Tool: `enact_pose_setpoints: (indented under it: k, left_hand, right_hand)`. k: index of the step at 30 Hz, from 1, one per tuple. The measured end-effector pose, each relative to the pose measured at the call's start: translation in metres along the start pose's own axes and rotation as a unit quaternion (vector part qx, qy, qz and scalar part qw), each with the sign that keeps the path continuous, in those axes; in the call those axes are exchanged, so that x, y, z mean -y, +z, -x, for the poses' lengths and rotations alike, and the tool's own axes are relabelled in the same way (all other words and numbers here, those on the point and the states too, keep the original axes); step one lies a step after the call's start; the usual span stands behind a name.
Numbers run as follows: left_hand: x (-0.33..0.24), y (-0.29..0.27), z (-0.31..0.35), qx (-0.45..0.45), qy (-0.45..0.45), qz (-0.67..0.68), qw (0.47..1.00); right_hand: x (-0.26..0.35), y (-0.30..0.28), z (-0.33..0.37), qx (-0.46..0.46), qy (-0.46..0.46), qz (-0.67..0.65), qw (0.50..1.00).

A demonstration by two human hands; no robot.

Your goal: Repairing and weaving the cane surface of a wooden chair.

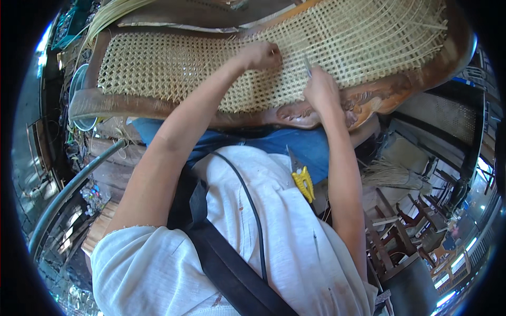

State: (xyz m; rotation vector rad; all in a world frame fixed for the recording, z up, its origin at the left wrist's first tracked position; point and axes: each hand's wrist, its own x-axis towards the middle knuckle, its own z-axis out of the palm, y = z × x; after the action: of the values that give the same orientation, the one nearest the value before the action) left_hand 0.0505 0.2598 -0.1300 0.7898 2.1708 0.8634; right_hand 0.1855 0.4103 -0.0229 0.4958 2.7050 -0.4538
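Note:
A carved wooden furniture frame (pixel 126 107) with a woven cane panel (pixel 163 66) lies across my lap. My left hand (pixel 260 56) is closed against the middle of the weave, its fingertips curled and partly hidden; whatever they pinch is too small to make out. To its right my right hand (pixel 321 90) grips a thin, pointed metal tool (pixel 307 65), its tip angled up over the cane. The weave is tight and patterned on the left. Toward the right end the cane strands (pixel 400 37) are looser, with ends sticking out along the frame's edge.
A yellow-handled cutting tool (pixel 303 184) rests at my waist, blade up. Long loose cane strands (pixel 113 18) hang at the upper left. A curved metal tube (pixel 76 189) runs along my left. A cane bundle (pixel 392 175) and wooden chair parts (pixel 392 231) are at right.

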Motion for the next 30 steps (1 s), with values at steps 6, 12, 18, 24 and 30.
enact_pose_setpoints:
  k: [6,12,18,24,30]
  left_hand:
    - [-0.026,0.012,-0.001,0.111,0.088,0.237,0.961]
    - [-0.004,0.011,-0.003,0.096,0.058,0.379,0.919]
    - [0.024,0.014,-0.008,0.026,0.069,0.289,0.954]
    - [0.026,0.018,-0.013,-0.001,0.067,0.282,0.957]
    - [0.025,0.016,-0.010,-0.025,0.063,0.287,0.955]
  right_hand:
    - [-0.013,-0.036,0.020,-0.040,0.035,-0.158,0.986]
    - [0.012,-0.028,0.002,-0.057,0.048,-0.070,0.995]
    - [0.035,-0.001,-0.001,0.082,0.023,0.089,0.992]
    - [0.050,0.004,-0.019,0.104,0.038,0.140,0.984]
    - [0.045,0.030,-0.022,0.032,0.039,0.096,0.994]
